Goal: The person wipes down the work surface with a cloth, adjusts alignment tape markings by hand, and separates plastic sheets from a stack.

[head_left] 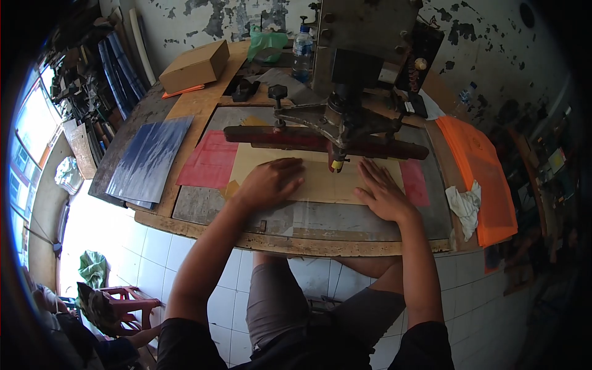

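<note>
A tan sheet (320, 187) lies flat on the grey metal plate (376, 222) of a bench machine. Pink sheet material (206, 160) shows at both of its ends. My left hand (269, 183) rests palm down on the left half of the tan sheet, fingers stretched toward the middle. On its right half, my right hand (383, 190) is also laid flat, fingers pointing away from me. Neither hand grips anything. Just beyond my fingers, a dark red crossbar (277, 137) hangs from a metal bracket (339, 117), with a small yellow-tipped part (337, 165) between my hands.
An orange folded stack (481, 179) and a crumpled white cloth (464, 206) lie at the right edge. At left are glossy blue sheets (150, 157). Behind stand a cardboard box (194, 66), a green plastic bag (267, 44) and a water bottle (302, 52). A red stool (139, 305) is lower left.
</note>
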`<state>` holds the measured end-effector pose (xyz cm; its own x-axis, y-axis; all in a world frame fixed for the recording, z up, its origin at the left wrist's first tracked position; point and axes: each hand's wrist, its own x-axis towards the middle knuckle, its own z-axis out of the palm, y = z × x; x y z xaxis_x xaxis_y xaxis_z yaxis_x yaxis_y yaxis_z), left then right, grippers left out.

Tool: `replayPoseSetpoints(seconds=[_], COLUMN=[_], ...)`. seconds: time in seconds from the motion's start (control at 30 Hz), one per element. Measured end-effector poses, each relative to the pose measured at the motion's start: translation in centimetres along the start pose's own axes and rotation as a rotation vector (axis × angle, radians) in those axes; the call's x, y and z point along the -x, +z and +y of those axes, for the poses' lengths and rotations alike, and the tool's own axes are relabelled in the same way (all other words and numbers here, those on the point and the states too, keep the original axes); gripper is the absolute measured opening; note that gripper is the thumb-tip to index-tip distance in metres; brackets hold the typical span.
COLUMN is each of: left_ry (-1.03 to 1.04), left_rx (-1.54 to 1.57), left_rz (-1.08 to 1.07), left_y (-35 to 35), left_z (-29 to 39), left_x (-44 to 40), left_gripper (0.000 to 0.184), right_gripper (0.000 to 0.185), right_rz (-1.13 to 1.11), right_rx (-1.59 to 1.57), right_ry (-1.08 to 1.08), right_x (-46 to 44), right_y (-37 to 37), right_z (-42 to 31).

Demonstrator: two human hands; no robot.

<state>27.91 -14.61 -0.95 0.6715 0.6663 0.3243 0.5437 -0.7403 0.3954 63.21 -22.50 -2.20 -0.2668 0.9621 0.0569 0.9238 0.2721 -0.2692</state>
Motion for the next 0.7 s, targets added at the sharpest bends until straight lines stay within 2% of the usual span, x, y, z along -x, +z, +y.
replayPoseSetpoints(seconds=[0.23, 0.7], left_ry=[-0.061, -0.129], left_rx=[-0.095, -0.206], left_rz=[0.148, 0.170], left_y=[-0.5, -1.5], left_z=[-1.0, -1.0], left_x=[0.3, 0.6], left_gripper=[0.036, 0.028], right_gripper=[0.081, 0.072], right_rz=[0.036, 0.203], right_rx=[-0.004, 0.000], right_ry=[0.095, 0.159], right_x=[1.7, 2.6], right_y=[-0.5, 0.1], right_z=[1.4, 2.7])
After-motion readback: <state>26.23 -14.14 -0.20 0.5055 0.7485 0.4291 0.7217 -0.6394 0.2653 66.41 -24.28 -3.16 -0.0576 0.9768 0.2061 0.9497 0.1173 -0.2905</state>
